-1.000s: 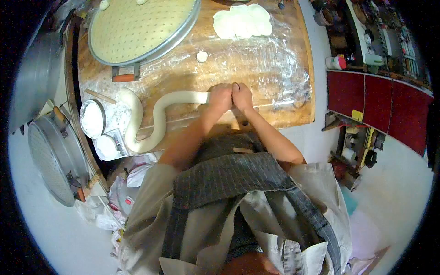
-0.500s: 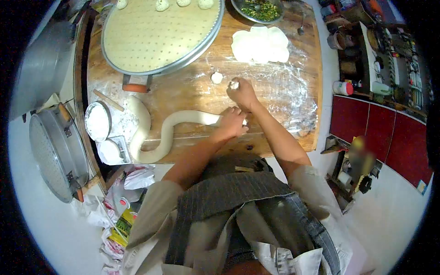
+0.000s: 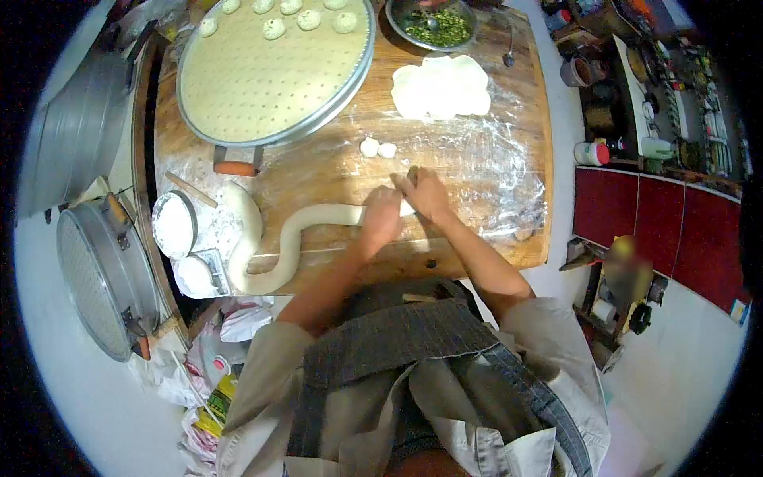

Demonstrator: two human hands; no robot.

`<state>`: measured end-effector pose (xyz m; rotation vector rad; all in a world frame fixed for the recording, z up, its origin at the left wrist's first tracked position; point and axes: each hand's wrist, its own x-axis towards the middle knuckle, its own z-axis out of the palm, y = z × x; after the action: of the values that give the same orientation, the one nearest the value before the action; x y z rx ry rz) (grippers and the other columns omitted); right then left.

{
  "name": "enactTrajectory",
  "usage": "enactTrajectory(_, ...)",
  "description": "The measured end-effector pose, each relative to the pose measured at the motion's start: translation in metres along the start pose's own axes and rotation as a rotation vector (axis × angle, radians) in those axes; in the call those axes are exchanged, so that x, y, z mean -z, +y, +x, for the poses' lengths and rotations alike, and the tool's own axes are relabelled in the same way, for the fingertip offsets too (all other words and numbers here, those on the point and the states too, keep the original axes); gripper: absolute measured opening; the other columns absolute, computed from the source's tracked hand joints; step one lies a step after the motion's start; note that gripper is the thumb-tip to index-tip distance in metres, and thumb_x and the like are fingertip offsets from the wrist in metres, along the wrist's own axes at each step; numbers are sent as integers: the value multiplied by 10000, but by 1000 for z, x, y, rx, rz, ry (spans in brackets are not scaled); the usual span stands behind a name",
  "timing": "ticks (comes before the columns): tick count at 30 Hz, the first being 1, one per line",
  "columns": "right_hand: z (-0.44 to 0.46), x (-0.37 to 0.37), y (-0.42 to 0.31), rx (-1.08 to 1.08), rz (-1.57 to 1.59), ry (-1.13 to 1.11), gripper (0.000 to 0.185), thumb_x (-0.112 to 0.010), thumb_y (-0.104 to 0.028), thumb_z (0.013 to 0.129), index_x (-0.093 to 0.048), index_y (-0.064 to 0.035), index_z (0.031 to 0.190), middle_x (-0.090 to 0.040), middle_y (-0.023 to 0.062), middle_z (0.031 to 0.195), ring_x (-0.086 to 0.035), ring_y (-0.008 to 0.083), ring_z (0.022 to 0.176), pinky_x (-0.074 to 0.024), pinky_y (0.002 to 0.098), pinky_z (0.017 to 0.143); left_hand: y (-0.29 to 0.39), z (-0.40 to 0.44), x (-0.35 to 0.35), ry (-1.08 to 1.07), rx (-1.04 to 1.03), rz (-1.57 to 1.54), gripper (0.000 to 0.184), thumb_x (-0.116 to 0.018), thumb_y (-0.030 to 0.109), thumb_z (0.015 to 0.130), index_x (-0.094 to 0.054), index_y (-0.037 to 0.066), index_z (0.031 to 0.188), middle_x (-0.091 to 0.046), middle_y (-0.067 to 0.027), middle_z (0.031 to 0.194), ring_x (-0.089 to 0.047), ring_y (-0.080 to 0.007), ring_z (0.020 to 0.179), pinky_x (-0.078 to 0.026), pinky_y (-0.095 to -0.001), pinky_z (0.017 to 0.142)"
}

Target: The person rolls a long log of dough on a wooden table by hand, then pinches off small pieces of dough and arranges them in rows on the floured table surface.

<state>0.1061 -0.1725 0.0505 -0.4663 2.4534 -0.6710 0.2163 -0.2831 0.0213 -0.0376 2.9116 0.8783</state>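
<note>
A long white dough rope (image 3: 318,215) snakes across the floured wooden table (image 3: 477,191). My left hand (image 3: 383,216) is wrapped round the rope near its right end. My right hand (image 3: 423,194) is beside it, its fingers bent over the rope's tip; the tip shows between the two hands, and whether the right fingers grip it cannot be made out. Two small dough pieces (image 3: 369,147) lie side by side just beyond my hands. Flattened dough rounds (image 3: 441,87) overlap in a pile farther back.
A large round steamer tray (image 3: 270,79) with several filled buns stands at the back left. Another person's hand (image 3: 433,3) is at a bowl of green filling (image 3: 437,30). At the left are a rolling pin (image 3: 191,189), a flour bowl (image 3: 173,225) and a second steamer (image 3: 103,270).
A second small dough piece now lies beside the first. My right hand has come back from over the table to the rope's end beside my left hand. The other person's hand has appeared.
</note>
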Motion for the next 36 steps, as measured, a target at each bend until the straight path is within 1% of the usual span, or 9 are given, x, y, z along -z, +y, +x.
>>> enactTrajectory(5, -25, -48, 7, -242, 438, 141, 497, -537, -431, 943, -646, 53, 973, -669, 300, 961, -650, 455, 918, -506, 491, 817, 0, -3, 17, 99, -34, -182, 644, -706, 59, 705, -511, -84, 1302, -611, -246, 1130, -545, -393, 1115, -383, -483, 1027)
enactTrajectory(9, -35, -43, -10, -155, 476, 268, 318, -566, -289, 920, -658, 5, 996, -671, 283, 932, -653, 445, 885, -518, 474, 791, -3, 3, 2, 137, -42, -218, 361, -673, 68, 719, -589, -20, 1059, -622, -254, 1053, -582, -403, 1019, -446, -498, 870)
enactTrajectory(10, -38, -39, -12, -158, 477, 271, 318, -566, -289, 920, -658, 5, 996, -671, 283, 932, -653, 445, 885, -518, 474, 791, -5, 8, -5, 281, -118, -198, 177, -662, 98, 724, -599, 25, 871, -648, -225, 889, -618, -403, 869, -463, -514, 742)
enactTrajectory(13, -47, -21, -16, -109, 364, 286, 244, -565, -226, 902, -663, -17, 983, -671, 272, 928, -647, 450, 881, -522, 467, 785, -1, 15, -9, 155, -29, -200, 219, -712, 220, 740, -674, 40, 859, -692, -184, 854, -659, -387, 817, -528, -482, 756)
enactTrajectory(17, -45, -2, 10, -44, 512, 122, 184, -608, -187, 879, -673, -15, 884, -692, 160, 835, -666, 283, 800, -521, 381, 721, 16, 31, 1, -97, 133, 56, 222, -718, 292, 759, -691, 73, 786, -701, -137, 767, -666, -373, 705, -535, -480, 680)
enactTrajectory(21, -28, 35, -22, 8, 634, -35, 169, -662, -171, 863, -698, -16, 919, -672, 40, 810, -627, 150, 765, -513, 313, 687, 6, 42, -27, 218, 243, -681, 405, -752, 456, 734, -727, 114, 952, -722, -117, 879, -699, -285, 836, -535, -428, 721)
enactTrajectory(23, 11, 40, -8, -61, 655, -93, 260, -717, -196, 834, -697, -20, 1024, -684, 116, 942, -651, 212, 839, -524, 335, 752, 16, 54, 2, -196, 206, 62, 446, -780, 451, 742, -713, 100, 1009, -705, -116, 980, -677, -273, 916, -536, -429, 748)
enactTrajectory(26, 48, 12, 15, 101, 334, 68, 423, -764, -197, 763, -626, -1, 1112, -629, 241, 1081, -623, 378, 986, -511, 432, 865, 9, 35, 17, -34, 51, 21, 433, -772, 335, 753, -657, 37, 1045, -653, -147, 1035, -607, -318, 993, -492, -433, 844)
enactTrajectory(36, 30, 16, -17, 143, -95, 225, 467, -682, -327, 858, -563, 14, 1153, -574, 269, 1054, -597, 452, 987, -510, 483, 834, -9, 10, -8, 67, 72, 118, 318, -653, 79, 692, -597, -1, 994, -570, -191, 969, -538, -356, 953, -445, -459, 847)
